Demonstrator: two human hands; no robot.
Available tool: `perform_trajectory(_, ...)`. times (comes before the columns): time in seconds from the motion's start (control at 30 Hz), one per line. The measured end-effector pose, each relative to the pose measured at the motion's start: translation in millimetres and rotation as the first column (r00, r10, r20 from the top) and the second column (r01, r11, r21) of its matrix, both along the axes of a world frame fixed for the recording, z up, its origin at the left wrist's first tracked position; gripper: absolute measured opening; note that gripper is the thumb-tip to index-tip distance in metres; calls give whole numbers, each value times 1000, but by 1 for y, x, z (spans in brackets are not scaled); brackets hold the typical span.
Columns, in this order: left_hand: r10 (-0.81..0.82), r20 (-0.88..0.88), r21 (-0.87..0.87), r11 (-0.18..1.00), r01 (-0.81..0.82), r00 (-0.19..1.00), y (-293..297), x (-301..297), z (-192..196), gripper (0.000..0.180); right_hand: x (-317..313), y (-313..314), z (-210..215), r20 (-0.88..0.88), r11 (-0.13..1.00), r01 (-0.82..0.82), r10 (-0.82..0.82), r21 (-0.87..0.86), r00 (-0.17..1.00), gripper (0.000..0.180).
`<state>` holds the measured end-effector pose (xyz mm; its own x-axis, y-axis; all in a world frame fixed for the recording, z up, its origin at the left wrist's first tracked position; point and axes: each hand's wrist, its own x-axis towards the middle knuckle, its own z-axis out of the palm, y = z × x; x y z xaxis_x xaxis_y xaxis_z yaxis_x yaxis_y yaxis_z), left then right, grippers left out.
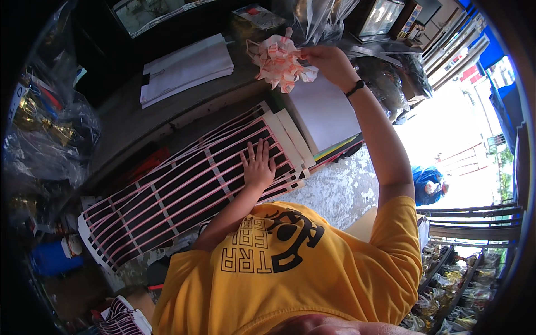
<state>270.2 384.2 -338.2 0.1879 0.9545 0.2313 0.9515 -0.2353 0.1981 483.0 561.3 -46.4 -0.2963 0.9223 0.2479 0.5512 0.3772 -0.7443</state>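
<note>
White paper-like strips marked with orange-red make up a crumpled, frilly bundle [277, 62] at the upper middle of the view. Its loops and folds stick out on all sides in a loose, uneven rosette, pale at the edges and stronger in colour toward the centre. The right hand [326, 60], on an outstretched arm with a black band [355, 88] at the wrist, has its fingers pinched on the bundle's right edge. The bundle shows over the far part of a dark grey bench [120, 123]; whether it touches the surface cannot be told.

The left hand [259, 167] lies palm down with fingers spread, grasping nothing, near the right end of a long black panel ruled with pinkish-white strips [184, 192]. These strips run lengthwise in near-parallel rows, crossed by a few greyish bands, and some along the far edge bunch together and overlap. Pale, stiff end pieces show beyond the fingers.

Just beside that end is a smooth white sheet [324, 114], below the bundle. Farther left on the bench lies a stack of white paper [187, 70] with a black clip at its edge. Clear plastic bags [44, 151] crowd the left side.
</note>
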Motion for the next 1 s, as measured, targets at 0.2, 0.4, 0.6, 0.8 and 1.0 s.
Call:
perform_trajectory(0.2,-3,2,23,1000,3,1000,0,0,0,61,12,-13,-3,-515,957,-40,-119,-286,849,33)
perform_trajectory(0.4,-7,33,29,1000,6,999,-1,-1,0,60,29,-18,-14,-726,911,-127,-221,-391,651,36)
perform_trajectory(0.6,5,23,-4,1000,-5,1000,0,0,-1,60,22,-21,-23,-101,971,235,-239,-50,966,43)
perform_trajectory(0.8,7,42,-10,1000,-6,999,0,1,-3,60,18,-33,-26,403,764,246,-550,597,731,50)
perform_trajectory(1.0,-10,68,-23,1000,12,998,-1,0,1,63,10,-52,-4,46,784,447,-514,430,857,36)
